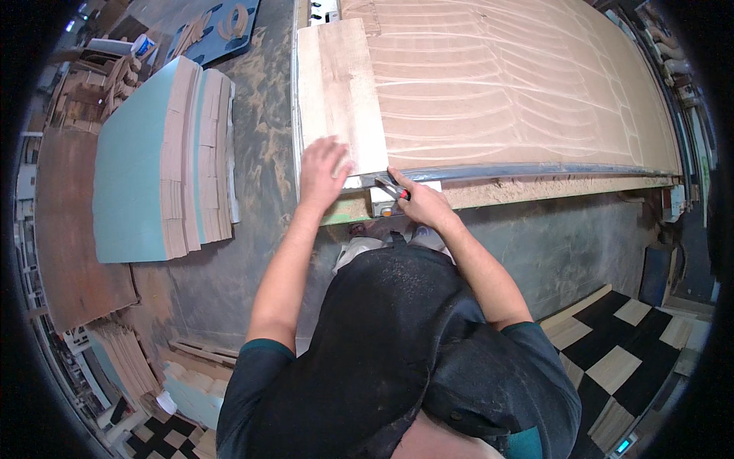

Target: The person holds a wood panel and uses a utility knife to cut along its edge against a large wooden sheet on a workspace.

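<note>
A pale wood-grain board [340, 84] lies lengthwise along the left side of a large brown sheet [497, 76] on the workbench. My left hand [326, 170] is over the board's near end, fingers apart and slightly blurred; it holds nothing. At the board's near right corner, my right hand [425, 202] is closed round a small black-and-red hand tool [403, 193]. The tool's dark end points left across the bench's near edge; its exact kind is too small to make out. Just below it sits a small metal box with an orange button [387, 209].
Stacked light-blue-faced panels [138, 168] stand on the floor to the left, beside a brown board [73, 222]. A dark blue pallet [218, 34] with offcuts lies far left. Black and wood-toned checkered panels [615, 367] are at the lower right. A dark rail [535, 170] edges the bench.
</note>
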A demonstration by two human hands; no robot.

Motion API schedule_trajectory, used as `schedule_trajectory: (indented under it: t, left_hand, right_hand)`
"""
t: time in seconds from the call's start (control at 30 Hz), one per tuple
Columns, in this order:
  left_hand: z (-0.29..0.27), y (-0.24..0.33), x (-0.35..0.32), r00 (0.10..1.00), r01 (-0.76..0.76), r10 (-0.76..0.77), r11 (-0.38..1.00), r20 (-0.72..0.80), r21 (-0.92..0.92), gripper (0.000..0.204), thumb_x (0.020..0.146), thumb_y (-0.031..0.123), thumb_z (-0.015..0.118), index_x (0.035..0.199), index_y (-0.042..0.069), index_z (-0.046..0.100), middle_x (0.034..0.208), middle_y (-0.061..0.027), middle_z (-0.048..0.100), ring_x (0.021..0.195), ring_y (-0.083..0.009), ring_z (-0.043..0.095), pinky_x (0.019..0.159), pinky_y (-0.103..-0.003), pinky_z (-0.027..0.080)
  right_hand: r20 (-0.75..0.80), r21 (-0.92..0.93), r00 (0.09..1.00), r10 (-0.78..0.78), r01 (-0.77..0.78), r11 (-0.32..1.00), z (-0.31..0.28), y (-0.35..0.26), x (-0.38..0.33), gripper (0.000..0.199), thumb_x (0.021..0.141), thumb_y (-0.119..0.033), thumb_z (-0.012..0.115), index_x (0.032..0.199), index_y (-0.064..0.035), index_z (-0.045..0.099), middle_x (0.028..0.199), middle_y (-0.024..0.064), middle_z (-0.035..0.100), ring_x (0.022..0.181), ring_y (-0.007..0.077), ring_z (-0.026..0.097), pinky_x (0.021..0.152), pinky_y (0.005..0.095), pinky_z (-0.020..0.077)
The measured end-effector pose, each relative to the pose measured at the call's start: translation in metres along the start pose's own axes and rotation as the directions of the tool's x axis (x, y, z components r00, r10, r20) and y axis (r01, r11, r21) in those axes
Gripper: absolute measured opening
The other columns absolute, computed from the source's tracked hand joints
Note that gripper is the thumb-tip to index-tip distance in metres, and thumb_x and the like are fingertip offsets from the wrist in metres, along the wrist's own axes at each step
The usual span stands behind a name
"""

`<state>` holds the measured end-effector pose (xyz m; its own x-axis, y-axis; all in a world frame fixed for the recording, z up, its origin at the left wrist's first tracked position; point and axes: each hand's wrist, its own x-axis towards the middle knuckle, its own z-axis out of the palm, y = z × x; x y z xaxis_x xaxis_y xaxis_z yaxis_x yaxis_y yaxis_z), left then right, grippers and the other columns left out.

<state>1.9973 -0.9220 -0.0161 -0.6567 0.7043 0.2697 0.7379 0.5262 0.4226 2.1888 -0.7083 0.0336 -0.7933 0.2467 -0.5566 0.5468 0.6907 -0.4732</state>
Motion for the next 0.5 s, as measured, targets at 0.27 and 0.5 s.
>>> schedule_trajectory:
  t: [0.27,0.5]
  left_hand:
    - [0.033,0.021,-0.006,0.974,-0.194,0.201,0.978,0.106,-0.071,0.043,0.097,0.038,0.083,0.138,0.023,0.082,0.161,-0.0023,0.066,0.156,-0.0353,0.052,0.133,-0.055,0.035]
    - [0.038,0.015,0.0,0.966,-0.258,0.257,0.964,-0.028,-0.067,0.027,0.097,0.031,0.084,0.121,0.021,0.089,0.141,0.0004,0.08,0.142,-0.0301,0.067,0.126,-0.05,0.048]
  right_hand:
    - [-0.017,0.022,1.0,-0.026,0.026,0.999,0.004,0.003,0.005,0.084,0.099,-0.027,0.068,0.175,-0.0427,0.038,0.127,0.0211,0.08,0.12,0.0408,0.076,0.108,0.0503,0.0579]
    - [-0.012,0.005,1.0,-0.011,0.012,1.0,0.002,-0.003,0.001,0.084,0.099,-0.027,0.068,0.176,-0.0414,0.037,0.125,0.02,0.081,0.117,0.0402,0.078,0.107,0.0501,0.0588]
